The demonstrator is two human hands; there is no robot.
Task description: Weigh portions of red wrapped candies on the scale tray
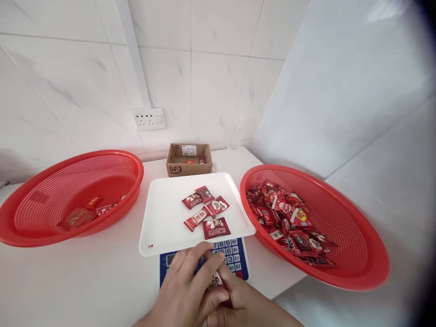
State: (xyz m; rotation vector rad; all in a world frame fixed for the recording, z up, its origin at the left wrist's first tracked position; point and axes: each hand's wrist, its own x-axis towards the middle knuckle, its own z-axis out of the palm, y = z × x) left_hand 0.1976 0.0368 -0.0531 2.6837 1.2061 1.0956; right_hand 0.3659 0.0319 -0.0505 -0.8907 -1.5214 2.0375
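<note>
My left hand [187, 281] and my right hand [240, 297] are together at the lower middle, closed around a red candy packet [214, 281] with white lettering. My fingers hide most of it, and whether there is more than one packet I cannot tell. Just under my hands is the blue keypad of a weighing scale [240, 250], partly covered. Its white tray [163, 213] lies beyond my fingertips. On that tray several red candy packets [217, 228] are spread, flat and loosely grouped towards the right.
At the right, a red plastic basket [361, 254] holds a heap of red candy packets. Another red basket [27, 193] at the left has a few. An open cardboard box [187, 170] with some packets stands behind the tray. Tiled walls close off the back and right.
</note>
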